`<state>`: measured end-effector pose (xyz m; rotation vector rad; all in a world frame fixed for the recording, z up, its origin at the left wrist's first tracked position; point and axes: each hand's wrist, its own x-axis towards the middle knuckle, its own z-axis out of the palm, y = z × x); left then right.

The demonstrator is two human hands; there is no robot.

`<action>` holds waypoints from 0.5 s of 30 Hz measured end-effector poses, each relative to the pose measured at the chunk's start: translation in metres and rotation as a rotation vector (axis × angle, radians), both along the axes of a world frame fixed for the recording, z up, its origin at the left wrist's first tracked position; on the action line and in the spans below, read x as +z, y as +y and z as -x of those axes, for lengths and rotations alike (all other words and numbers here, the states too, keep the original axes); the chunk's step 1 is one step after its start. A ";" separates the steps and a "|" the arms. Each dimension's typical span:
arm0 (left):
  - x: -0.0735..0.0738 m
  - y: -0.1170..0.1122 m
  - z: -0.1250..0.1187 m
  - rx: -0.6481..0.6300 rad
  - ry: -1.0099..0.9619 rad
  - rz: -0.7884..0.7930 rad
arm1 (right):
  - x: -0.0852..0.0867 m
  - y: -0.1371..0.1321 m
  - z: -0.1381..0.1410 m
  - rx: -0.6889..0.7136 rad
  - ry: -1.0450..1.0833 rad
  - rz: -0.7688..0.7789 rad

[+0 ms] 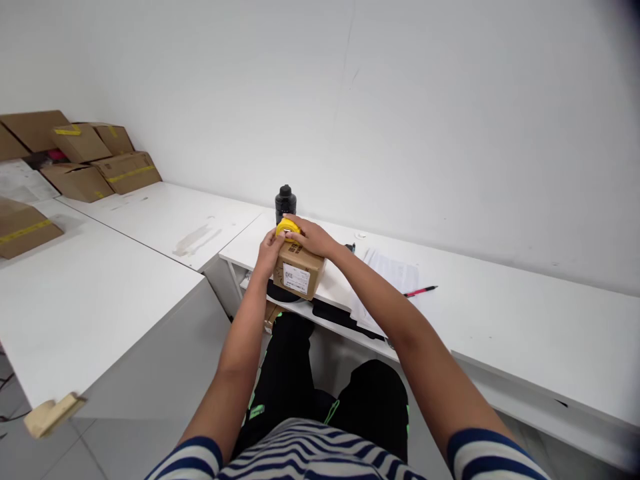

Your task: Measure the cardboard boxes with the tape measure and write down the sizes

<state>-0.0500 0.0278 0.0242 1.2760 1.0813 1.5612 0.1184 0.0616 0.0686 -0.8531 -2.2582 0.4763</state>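
A small brown cardboard box [285, 267] with a white printed label [296, 279] sits at the front edge of the white desk. Over its top is a yellow tape measure [287, 225], rounded, with a pale centre. My right hand [314, 237] is closed around the tape measure from the right, above the box top. My left hand [270, 251] lies at the box's left top edge, its fingertips pinched at the tape measure's lower left side. Whether a blade is drawn out, I cannot tell. Right behind stands a black bottle [285, 200].
Printed sheets [395, 268] and a red pen [421, 291] lie right of the box on the desk [500, 313]. Several taped cardboard boxes [127, 172] are stacked at the far left on another table [100, 267]. A wooden piece [54, 415] sits at its near corner.
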 end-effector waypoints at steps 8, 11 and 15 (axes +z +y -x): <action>-0.019 -0.008 -0.022 0.196 -0.005 0.043 | -0.001 -0.006 -0.012 -0.066 -0.060 0.001; -0.025 -0.010 -0.037 0.395 -0.052 0.064 | -0.006 -0.009 -0.014 -0.093 -0.032 -0.006; -0.037 -0.012 -0.041 0.370 -0.021 -0.049 | -0.013 -0.014 -0.012 -0.146 0.000 -0.023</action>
